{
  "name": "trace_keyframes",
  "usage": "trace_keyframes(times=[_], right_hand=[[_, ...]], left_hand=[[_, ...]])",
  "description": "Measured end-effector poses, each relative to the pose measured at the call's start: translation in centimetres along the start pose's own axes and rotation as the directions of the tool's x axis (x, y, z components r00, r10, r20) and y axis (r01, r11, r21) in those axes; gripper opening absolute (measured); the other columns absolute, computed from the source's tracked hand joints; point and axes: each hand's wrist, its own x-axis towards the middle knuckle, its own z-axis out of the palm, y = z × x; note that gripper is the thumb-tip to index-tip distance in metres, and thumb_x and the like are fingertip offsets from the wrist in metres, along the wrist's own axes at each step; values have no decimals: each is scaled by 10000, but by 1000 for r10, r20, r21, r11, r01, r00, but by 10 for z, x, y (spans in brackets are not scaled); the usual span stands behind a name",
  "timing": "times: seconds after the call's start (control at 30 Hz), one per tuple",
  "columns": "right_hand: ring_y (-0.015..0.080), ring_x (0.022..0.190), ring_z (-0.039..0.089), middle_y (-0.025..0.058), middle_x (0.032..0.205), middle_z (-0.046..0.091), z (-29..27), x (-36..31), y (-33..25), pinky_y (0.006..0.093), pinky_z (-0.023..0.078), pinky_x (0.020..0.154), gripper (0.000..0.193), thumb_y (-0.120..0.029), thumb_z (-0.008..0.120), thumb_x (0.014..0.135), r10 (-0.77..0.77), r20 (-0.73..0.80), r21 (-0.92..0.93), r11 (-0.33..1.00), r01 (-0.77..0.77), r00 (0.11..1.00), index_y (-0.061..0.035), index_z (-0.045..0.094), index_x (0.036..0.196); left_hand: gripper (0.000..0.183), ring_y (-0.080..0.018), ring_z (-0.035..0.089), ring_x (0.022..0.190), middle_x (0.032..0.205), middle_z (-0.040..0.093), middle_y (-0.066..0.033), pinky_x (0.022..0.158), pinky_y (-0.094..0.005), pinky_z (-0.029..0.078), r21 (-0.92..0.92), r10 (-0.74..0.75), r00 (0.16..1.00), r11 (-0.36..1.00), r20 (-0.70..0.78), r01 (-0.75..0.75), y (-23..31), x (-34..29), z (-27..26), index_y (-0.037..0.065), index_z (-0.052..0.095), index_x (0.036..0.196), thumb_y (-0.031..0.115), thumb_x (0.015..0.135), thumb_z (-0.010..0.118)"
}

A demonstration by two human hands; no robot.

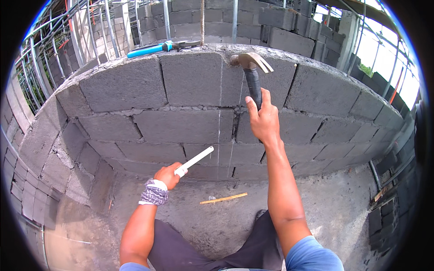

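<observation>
My right hand [264, 116] is closed round the dark grip of a claw hammer [254, 86], raised in front of the wall's upper course. The hammer's head is level with the wall top, its claw pointing right; I cannot tell if it touches the block. Lower and to the left, my left hand [168, 176] grips one end of a white plastic pipe [199, 159], which slants up to the right. Two pale vertical lines run down the grey block wall [192, 81] between the hands. A patterned cloth is wrapped about my left wrist.
Blue-handled pliers [151, 49] lie on the wall's top edge, beside an upright rebar [202, 22]. A thin wooden strip [224, 198] lies on the concrete floor near my feet. Metal rods stand behind the wall at left. Loose blocks [384, 217] are stacked at right.
</observation>
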Motion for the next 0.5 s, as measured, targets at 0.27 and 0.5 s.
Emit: trace_keyframes(times=[0.27,0.5], right_hand=[[261,666,709,129,772,693,20,-8,22,397,542,626,410,-302,663,1080,-341,-371,53,921,386,864,-27,506,1341],[356,702,735,159,814,723,-3,-8,25,427,545,657,378,-304,682,1068,-53,-164,93,993,69,985,-32,537,1287]], left_hand=[[357,-441,721,942,990,766,-195,828,-521,538,-6,6,1000,1000,14,-6,-3,4,1,141,706,1244,427,1034,664],[371,-443,718,951,1014,764,-199,841,-522,537,-45,33,998,999,45,-31,-6,7,2,131,706,1255,426,1034,665]])
